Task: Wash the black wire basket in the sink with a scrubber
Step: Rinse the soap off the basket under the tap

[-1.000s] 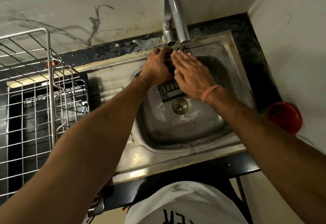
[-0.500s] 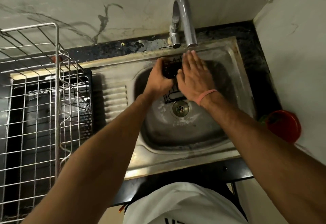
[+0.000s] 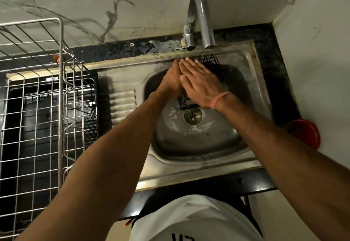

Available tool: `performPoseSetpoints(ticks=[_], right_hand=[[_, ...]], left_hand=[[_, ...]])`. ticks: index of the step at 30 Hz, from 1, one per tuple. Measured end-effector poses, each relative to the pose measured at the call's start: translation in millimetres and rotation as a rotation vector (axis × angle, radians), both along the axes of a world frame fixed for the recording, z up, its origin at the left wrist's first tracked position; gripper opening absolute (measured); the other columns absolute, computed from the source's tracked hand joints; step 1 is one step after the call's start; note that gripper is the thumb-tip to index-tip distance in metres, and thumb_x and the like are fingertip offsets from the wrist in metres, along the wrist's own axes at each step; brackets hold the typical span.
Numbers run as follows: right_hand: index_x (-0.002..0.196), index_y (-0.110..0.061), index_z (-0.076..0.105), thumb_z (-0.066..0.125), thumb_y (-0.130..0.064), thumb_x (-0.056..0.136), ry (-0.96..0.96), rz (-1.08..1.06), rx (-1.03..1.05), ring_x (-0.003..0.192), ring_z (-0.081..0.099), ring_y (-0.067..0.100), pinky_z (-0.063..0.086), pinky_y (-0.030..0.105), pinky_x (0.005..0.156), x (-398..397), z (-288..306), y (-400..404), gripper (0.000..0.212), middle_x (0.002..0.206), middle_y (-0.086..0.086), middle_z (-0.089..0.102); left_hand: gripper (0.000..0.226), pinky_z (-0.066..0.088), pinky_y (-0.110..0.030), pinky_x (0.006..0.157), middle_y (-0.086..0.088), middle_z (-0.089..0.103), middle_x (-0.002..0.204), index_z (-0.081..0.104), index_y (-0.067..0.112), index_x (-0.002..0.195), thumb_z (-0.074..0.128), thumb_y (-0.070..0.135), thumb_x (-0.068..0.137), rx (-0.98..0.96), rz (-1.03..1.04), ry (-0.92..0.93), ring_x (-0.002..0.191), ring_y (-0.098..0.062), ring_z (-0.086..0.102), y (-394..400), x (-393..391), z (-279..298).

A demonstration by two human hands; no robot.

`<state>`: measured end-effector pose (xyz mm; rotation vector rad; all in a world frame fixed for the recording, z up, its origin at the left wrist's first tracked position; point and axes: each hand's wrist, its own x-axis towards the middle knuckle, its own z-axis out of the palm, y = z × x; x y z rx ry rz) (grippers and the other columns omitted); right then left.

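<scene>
Covering black wire basket (image 3: 213, 66), left grip hidden

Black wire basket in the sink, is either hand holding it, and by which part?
The left hand seems to grip the black wire basket by its left side, though its fingers are hidden. The right hand lies flat on top.

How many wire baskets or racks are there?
2. The black wire basket is in the sink, under both hands below the tap. The big silver wire rack stands left of the sink. More could be out of view.
</scene>
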<state>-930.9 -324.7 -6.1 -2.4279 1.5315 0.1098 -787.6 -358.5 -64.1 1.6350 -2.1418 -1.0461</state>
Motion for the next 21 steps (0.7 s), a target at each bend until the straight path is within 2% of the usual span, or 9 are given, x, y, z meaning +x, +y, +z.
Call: performPoseSetpoints(ticks=[2, 5, 7, 9, 11, 13, 15, 16, 21], right_hand=[[0.168, -0.013, 0.017, 0.007, -0.046, 0.111, 0.023, -0.062, -0.026, 0.163, 0.01, 0.018, 0.006, 0.04, 0.133, -16.5, -1.2, -8.7, 0.067, 0.175, 0.006, 0.017], [0.167, -0.007, 0.018, 0.009, -0.047, 0.11, 0.053, -0.312, -0.004, 0.163, 0.009, 0.024, 0.009, 0.043, 0.133, -20.6, 0.0, -17.2, 0.07, 0.174, 0.012, 0.018], [0.166, -0.004, 0.018, 0.008, -0.047, 0.11, 0.06, -0.24, -0.03, 0.163, 0.008, 0.026, 0.006, 0.045, 0.133, -5.9, -0.8, -11.6, 0.072, 0.174, 0.015, 0.016], [0.167, -0.007, 0.016, 0.005, -0.046, 0.11, 0.029, -0.05, -0.013, 0.163, 0.006, 0.021, 0.003, 0.042, 0.133, 0.1, -2.0, -4.0, 0.07, 0.176, 0.012, 0.013], [0.168, -0.01, 0.017, 0.008, -0.045, 0.111, 0.006, 0.016, -0.007, 0.163, 0.008, 0.019, 0.005, 0.04, 0.133, -11.0, -0.6, -5.4, 0.067, 0.176, 0.009, 0.015], [0.167, -0.008, 0.021, 0.013, -0.044, 0.112, 0.018, -0.149, -0.035, 0.162, 0.014, 0.023, 0.01, 0.042, 0.133, -26.6, 3.4, -10.5, 0.066, 0.174, 0.012, 0.019], [0.166, -0.003, 0.02, 0.016, -0.043, 0.113, 0.054, -0.396, -0.032, 0.162, 0.014, 0.028, 0.009, 0.042, 0.133, -36.2, 4.4, -11.3, 0.066, 0.174, 0.017, 0.018], [0.166, -0.002, 0.018, 0.015, -0.043, 0.113, 0.088, -0.419, -0.051, 0.163, 0.011, 0.029, 0.006, 0.043, 0.133, -32.5, 3.8, -7.4, 0.068, 0.174, 0.018, 0.015], [0.167, -0.007, 0.017, 0.01, -0.043, 0.113, 0.05, -0.062, -0.103, 0.163, 0.007, 0.021, 0.007, 0.043, 0.133, -4.6, -8.3, 18.6, 0.065, 0.175, 0.012, 0.014]], left_hand=[[0.073, 0.041, -0.031, 0.115, -0.013, 0.055, 0.148, 0.041, 0.011, 0.154, 0.072, 0.037, 0.092, 0.075, 0.117, 0.1, 0.134, -0.029, 0.055, -1.6, -3.5, 4.1], [0.067, 0.055, -0.046, 0.107, -0.003, 0.061, 0.132, 0.045, 0.025, 0.142, 0.072, 0.044, 0.083, 0.112, 0.21, 0.146, 0.117, -0.022, 0.062, -1.5, -7.4, 8.1], [0.067, 0.05, -0.05, 0.113, -0.01, 0.059, 0.142, 0.043, 0.02, 0.15, 0.064, 0.047, 0.092, 0.087, 0.156, 0.113, 0.125, -0.028, 0.059, 0.2, -7.5, 9.0], [0.071, 0.037, -0.043, 0.124, -0.02, 0.048, 0.154, 0.036, 0.008, 0.16, 0.062, 0.036, 0.101, 0.054, 0.051, 0.071, 0.14, -0.035, 0.047, 0.4, -4.2, 6.9], [0.07, 0.042, -0.041, 0.121, -0.014, 0.051, 0.149, 0.038, 0.012, 0.157, 0.065, 0.032, 0.096, 0.078, 0.073, 0.111, 0.136, -0.029, 0.05, -0.3, -2.8, 7.6], [0.072, 0.052, -0.041, 0.111, -0.004, 0.056, 0.138, 0.04, 0.022, 0.149, 0.074, 0.029, 0.085, 0.16, 0.171, 0.153, 0.124, -0.021, 0.057, -2.0, -3.8, 7.1], [0.077, 0.055, -0.037, 0.107, 0.0, 0.057, 0.134, 0.04, 0.025, 0.147, 0.078, 0.024, 0.079, 0.209, 0.217, 0.167, 0.12, -0.018, 0.059, -3.9, -5.8, 4.9], [0.076, 0.056, -0.039, 0.106, 0.0, 0.057, 0.133, 0.041, 0.024, 0.146, 0.077, 0.025, 0.079, 0.216, 0.22, 0.175, 0.119, -0.019, 0.059, -3.7, -6.4, 5.0], [0.065, 0.053, -0.039, 0.108, -0.001, 0.062, 0.137, 0.047, 0.018, 0.144, 0.075, 0.041, 0.089, 0.147, 0.205, 0.25, 0.12, -0.017, 0.061, 0.9, 1.8, 3.8]])
